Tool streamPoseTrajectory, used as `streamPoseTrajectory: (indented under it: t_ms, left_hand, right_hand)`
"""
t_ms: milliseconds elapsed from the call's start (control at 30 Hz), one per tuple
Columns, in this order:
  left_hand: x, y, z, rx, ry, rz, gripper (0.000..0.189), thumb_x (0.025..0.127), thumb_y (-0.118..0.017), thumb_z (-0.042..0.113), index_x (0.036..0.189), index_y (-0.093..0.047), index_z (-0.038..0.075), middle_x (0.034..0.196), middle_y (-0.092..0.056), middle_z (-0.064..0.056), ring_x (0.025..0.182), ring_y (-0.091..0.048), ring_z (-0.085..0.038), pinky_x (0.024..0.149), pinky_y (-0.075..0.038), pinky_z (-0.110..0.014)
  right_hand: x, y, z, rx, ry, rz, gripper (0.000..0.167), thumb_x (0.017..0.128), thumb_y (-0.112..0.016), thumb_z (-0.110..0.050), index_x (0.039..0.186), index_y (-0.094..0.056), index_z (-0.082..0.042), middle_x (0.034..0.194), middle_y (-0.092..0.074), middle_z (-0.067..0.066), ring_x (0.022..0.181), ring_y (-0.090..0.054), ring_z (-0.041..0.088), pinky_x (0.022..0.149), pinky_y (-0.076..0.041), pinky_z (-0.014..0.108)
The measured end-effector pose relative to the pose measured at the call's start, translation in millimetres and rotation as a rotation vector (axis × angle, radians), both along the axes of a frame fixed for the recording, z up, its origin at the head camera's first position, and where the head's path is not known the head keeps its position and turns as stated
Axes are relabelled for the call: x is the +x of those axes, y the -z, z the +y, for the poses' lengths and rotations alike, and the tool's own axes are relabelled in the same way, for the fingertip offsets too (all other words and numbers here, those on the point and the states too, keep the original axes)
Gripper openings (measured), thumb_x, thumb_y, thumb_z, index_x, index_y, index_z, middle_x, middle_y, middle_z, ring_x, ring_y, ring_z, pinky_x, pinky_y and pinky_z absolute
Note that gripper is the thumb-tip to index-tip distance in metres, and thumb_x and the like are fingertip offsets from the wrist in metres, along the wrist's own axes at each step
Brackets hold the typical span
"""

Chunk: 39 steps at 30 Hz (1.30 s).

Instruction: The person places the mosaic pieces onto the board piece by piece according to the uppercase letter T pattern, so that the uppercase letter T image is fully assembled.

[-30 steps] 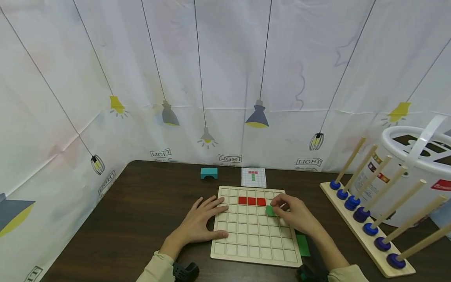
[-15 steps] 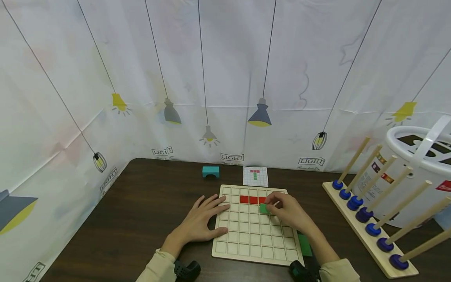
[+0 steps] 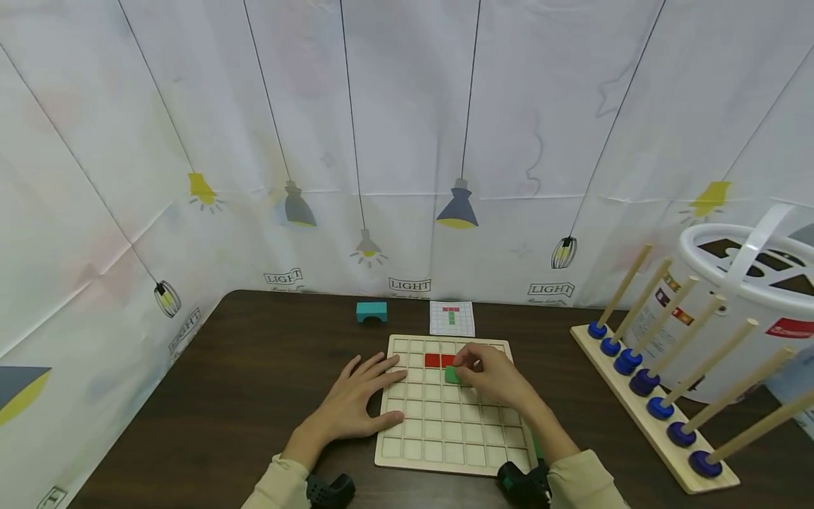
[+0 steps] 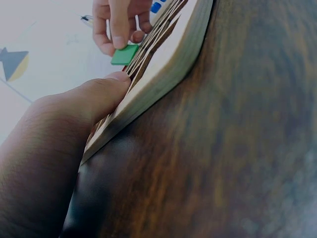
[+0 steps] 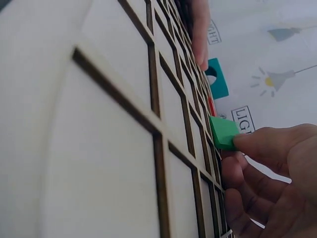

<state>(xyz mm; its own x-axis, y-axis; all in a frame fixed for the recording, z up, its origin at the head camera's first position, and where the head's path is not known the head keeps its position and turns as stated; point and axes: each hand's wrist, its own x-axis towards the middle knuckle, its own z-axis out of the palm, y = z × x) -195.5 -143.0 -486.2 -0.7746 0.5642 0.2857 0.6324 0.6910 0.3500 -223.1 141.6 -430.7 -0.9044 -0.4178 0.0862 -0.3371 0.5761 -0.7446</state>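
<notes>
A wooden grid board lies on the dark table. My left hand rests on its left edge with spread, straight fingers; the thumb lies on the rim in the left wrist view. Over the upper part of the board, my right hand pinches a green square tile between thumb and fingers. In the right wrist view the tile is tilted, its edge close against the grid. Red tiles sit in a row of cells just above the green one, partly hidden by my right hand.
Behind the board lie a small card with a red and green T pattern and a teal arched block. To the right stand a pegged wooden rack with blue rings and a white lidded bucket. A printed curtain hangs behind.
My right hand has carried the green tile leftward across the board, from right of the red row to below it. The left hand stays on the board's edge.
</notes>
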Motion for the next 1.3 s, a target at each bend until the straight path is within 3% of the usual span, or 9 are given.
streamPoseTrajectory:
  t_ms: [233,800,1300]
  left_hand:
    - [-0.1,1.7,-0.3,-0.014,-0.01,0.014,0.065,0.087,-0.051,0.063,0.143,-0.042,0.031,0.154,-0.032,0.003,0.143,-0.028,-0.028,0.113,-0.015,-0.062]
    - [0.4,1.4,0.5,-0.003,-0.016,0.001,0.064,0.087,-0.052,0.061,0.142,-0.044,0.03,0.154,-0.032,0.004,0.143,-0.028,-0.027,0.114,-0.014,-0.061]
    - [-0.5,2.4,0.2,-0.003,-0.011,0.016,0.064,0.087,-0.052,0.061,0.142,-0.043,0.031,0.154,-0.033,0.004,0.143,-0.028,-0.027,0.113,-0.015,-0.062]
  right_hand:
    - [-1.4,1.6,-5,0.05,0.014,0.031,0.004,0.09,-0.061,-0.008,0.092,-0.064,-0.006,0.083,-0.061,0.002,0.072,-0.05,0.013,0.063,-0.042,0.023]
    - [0.9,3.6,-11,0.103,0.073,0.031,0.007,0.089,-0.061,-0.007,0.093,-0.067,-0.008,0.083,-0.062,-0.001,0.075,-0.053,0.01,0.07,-0.045,0.027]
    - [4.9,-0.3,5,0.033,-0.002,0.04,0.011,0.093,-0.059,-0.014,0.099,-0.066,-0.007,0.088,-0.064,0.004,0.075,-0.057,0.013,0.06,-0.048,0.022]
